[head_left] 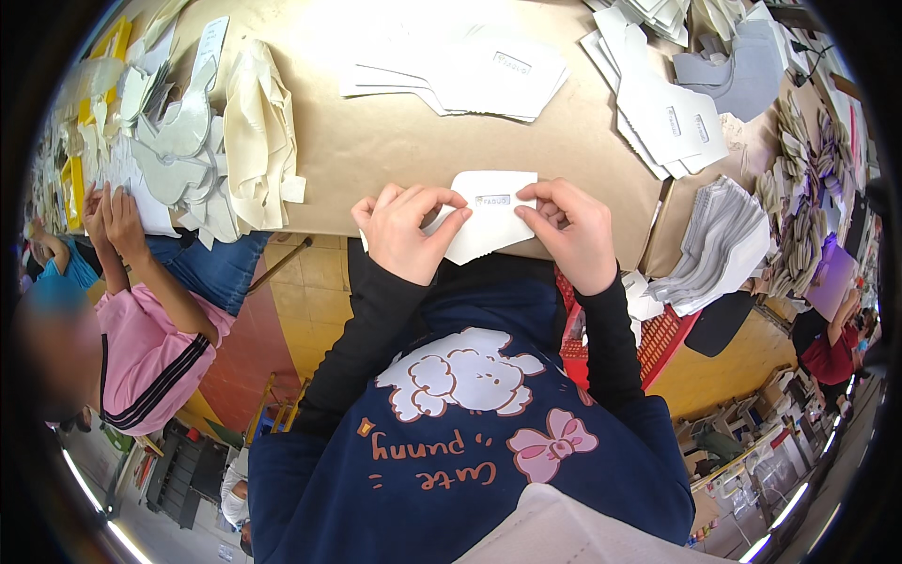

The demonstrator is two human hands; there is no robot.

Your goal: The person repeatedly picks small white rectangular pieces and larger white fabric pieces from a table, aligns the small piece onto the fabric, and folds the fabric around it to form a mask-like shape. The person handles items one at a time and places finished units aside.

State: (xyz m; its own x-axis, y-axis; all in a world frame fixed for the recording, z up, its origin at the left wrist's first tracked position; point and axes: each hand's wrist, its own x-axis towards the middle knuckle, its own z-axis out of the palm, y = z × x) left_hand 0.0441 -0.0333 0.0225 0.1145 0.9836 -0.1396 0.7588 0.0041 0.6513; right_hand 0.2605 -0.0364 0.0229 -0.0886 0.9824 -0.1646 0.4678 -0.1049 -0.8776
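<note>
i watch remotely: the left hand (411,228) and right hand (576,233) are each pinched nearly closed on a side of the white piece (490,233), over the tabletop's (334,179) near edge. uneven pulling could crease it; a slipping grip could smudge its label (492,200).

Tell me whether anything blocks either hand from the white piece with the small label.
Nothing visible does. The left hand and right hand are both at the white piece, their fingertips on either side of the small label, with no other object between.
</note>
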